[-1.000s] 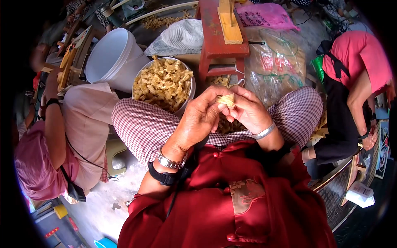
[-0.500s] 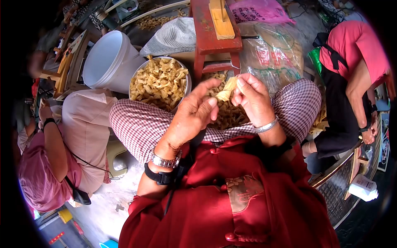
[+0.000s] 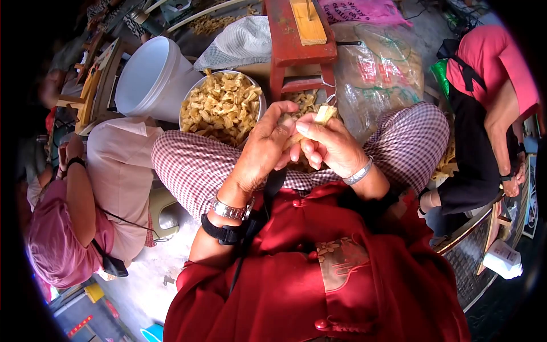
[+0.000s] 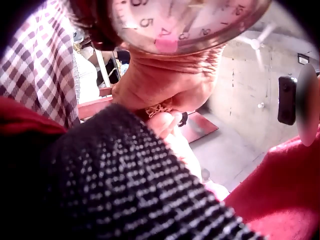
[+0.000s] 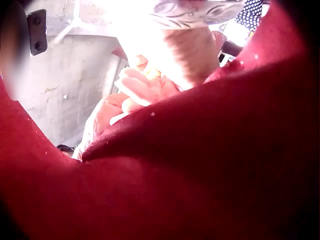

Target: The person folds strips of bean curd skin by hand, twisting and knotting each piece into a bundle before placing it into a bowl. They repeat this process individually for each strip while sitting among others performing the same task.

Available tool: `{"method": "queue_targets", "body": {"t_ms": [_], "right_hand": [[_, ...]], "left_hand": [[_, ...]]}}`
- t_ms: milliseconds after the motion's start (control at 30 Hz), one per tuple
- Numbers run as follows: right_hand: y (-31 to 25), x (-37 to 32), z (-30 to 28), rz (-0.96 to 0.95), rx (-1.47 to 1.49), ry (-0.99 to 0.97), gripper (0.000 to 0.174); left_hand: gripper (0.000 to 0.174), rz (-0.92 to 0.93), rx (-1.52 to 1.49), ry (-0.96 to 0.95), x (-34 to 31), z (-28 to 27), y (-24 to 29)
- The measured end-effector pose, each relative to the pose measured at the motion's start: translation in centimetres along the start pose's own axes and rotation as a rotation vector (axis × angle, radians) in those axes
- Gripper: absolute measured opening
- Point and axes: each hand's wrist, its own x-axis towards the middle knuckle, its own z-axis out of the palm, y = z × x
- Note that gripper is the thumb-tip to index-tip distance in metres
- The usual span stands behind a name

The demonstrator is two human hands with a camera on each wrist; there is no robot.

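A pale yellow folded strip [image 3: 325,114] stands up between the two hands in the head view, above the lap. My right hand [image 3: 337,147] pinches it with thumb and fingers. On the other side my left hand [image 3: 263,142] has its fingers and thumb curled round the strip's lower part, close against the right fingertips. The left wrist view shows the left hand [image 4: 167,80] beneath a watch, with light strands showing at the fingers. In the right wrist view a red sleeve covers much of the picture, and the right hand [image 5: 182,55] is overexposed.
A metal basin [image 3: 263,108] full of folded yellow pieces stands beyond the left knee, beside a white bucket [image 3: 145,77]. A red stool [image 3: 285,48] bears a wooden block. More pieces lie between the legs. People sit at both sides; a plastic sack [image 3: 379,74] lies right of the stool.
Half a second ago the hands were farther apart, with the strip tilted in the right hand; now they are together round it. The left hand has closed on its lower part.
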Motion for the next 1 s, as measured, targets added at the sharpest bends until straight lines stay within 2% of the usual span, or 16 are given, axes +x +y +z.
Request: {"method": "queue_targets", "body": {"t_ms": [267, 367, 467, 833, 933, 1000], "right_hand": [[0.6, 0.6, -1.2, 0.115, 0.269, 0.053, 0.006], [0.7, 0.6, -1.3, 0.031, 0.309, 0.078, 0.004], [-0.1, 0.1, -1.5, -0.043, 0.299, 0.148, 0.004], [-1.8, -0.1, -3.8, -0.098, 0.285, 0.182, 0.005], [-3.9, 0.7, -3.4, -0.173, 0.1, 0.235, 0.008], [-6.0, 1.9, -3.7, -0.204, 0.016, 0.181, 0.011]], "left_hand": [[0.026, 0.056, -0.102, -0.05, 0.2, 0.1, -0.3], [0.021, 0.14, -0.143, -0.035, 0.3, 0.4, -0.8], [0.017, 0.171, -0.166, -0.037, 0.1, -0.2, -0.8], [0.016, 0.151, -0.178, -0.08, 1.5, -0.4, -0.3], [0.013, 0.068, -0.186, -0.059, 3.0, -0.4, 1.2], [0.008, 0.132, -0.131, -0.077, 4.7, -1.4, 2.5]]}}
